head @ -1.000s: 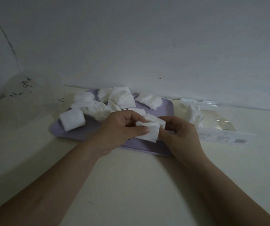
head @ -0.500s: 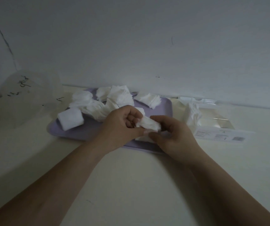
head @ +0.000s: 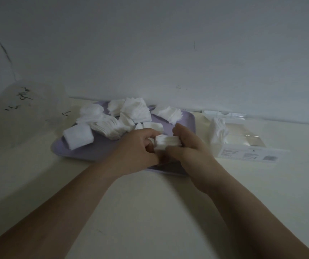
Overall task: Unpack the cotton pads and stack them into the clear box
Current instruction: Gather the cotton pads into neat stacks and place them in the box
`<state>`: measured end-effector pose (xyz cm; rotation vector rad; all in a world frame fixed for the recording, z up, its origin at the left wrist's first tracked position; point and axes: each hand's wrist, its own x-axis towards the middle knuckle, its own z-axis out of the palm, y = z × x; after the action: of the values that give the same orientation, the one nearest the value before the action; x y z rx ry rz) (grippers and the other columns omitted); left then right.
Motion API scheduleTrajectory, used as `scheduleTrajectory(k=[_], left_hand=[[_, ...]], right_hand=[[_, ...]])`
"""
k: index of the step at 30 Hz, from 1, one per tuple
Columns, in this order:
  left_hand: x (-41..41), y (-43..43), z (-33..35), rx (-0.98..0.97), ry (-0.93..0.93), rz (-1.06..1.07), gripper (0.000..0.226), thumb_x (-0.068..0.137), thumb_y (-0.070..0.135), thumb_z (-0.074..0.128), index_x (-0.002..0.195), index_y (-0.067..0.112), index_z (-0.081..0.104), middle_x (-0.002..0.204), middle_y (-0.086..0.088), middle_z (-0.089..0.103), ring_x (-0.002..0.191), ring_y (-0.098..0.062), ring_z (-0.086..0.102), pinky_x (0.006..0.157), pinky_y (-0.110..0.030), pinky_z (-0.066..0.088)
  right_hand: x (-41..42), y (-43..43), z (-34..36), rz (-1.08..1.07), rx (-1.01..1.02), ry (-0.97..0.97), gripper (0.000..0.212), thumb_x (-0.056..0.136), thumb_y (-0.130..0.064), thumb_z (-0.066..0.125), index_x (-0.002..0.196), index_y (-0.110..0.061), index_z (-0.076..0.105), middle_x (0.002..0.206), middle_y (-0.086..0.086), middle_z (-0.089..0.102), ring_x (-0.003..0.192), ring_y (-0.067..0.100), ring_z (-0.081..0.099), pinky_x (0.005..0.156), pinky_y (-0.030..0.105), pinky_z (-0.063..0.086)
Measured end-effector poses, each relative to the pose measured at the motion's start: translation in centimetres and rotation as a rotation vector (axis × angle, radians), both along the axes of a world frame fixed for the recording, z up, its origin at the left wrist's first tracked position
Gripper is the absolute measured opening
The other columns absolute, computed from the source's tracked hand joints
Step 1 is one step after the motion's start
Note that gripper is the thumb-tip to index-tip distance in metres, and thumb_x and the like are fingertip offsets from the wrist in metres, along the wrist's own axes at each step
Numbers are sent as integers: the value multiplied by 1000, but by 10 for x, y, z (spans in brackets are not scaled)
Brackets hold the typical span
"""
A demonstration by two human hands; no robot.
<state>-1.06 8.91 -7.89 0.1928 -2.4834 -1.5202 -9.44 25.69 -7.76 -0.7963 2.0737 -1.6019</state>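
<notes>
Cotton pads (head: 167, 142) btwn both hands (head: 136, 152) (head: 189, 146)

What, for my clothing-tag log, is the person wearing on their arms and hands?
Nothing that shows. The left forearm and right forearm are bare to the frame's edge, with no sleeve in view. The left hand and right hand carry no glove, ring, watch or bracelet that this dim view reveals.
</notes>
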Motion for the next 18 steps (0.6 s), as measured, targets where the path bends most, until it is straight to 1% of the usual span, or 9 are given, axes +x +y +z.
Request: scheduleTrajectory(k=[1,2,3,4,5,7,10,14,18], left_hand=[[0,1,0,12,0,-6,47,77,13,88,119,26,70,59,7,62,58,-8,51,60,-31,46],[0,1,-1,32,3,-18,48,76,15,87,119,28,70,65,-2,68,64,-12,57,64,-39,52],[-1,1,-2,47,4,-26,50,73,19,87,119,30,69,71,-9,71,68,-17,59,67,-47,56],[-2,0,-3,55,5,-23,51,71,24,87,118,31,69,72,-11,70,67,-18,59,67,-47,56],[-2,0,-3,56,8,-16,52,70,24,88,118,29,69,67,-6,67,63,-16,55,63,-42,52],[-3,-1,-4,55,20,-2,51,74,17,90,119,26,69,60,2,56,56,-11,46,60,-32,41],[-3,-2,-5,38,31,0,49,77,14,90,120,26,69,59,2,53,54,-10,44,57,-27,38],[-4,-4,-5,3,26,35,48,77,13,89,119,26,70,55,8,53,50,-6,45,55,-24,38],[-3,0,-5,-3,39,24,35,79,13,87,110,24,73,54,6,53,51,-7,44,54,-24,38]], right_hand=[[1,-2,1,-16,-28,-15,16,84,-22,62,95,-25,51,81,-19,51,81,8,52,77,34,45],[3,-4,0,-36,-37,5,18,87,-30,61,103,-30,52,88,-22,53,88,6,55,83,35,46],[4,-6,-2,-62,-43,23,26,91,-34,59,117,-33,56,101,-24,58,100,3,58,93,35,48],[4,-7,-3,-94,-38,18,37,95,-32,58,132,-32,57,119,-23,61,115,3,59,104,35,48],[4,-8,-5,-126,-33,9,45,99,-25,56,144,-28,53,134,-18,60,126,6,57,113,37,45],[3,-9,-6,-164,-2,16,51,102,-13,50,151,-26,48,146,-11,56,134,9,53,120,39,40],[3,-9,-7,-193,4,8,55,101,-4,42,152,-23,48,149,-7,55,138,12,50,121,41,38],[2,-11,-5,-233,-30,-14,56,100,1,38,152,-18,48,150,-4,54,139,14,50,122,42,38],[5,-14,-2,-253,-97,-47,56,102,5,36,152,-20,46,147,-2,58,136,10,53,121,38,39]])
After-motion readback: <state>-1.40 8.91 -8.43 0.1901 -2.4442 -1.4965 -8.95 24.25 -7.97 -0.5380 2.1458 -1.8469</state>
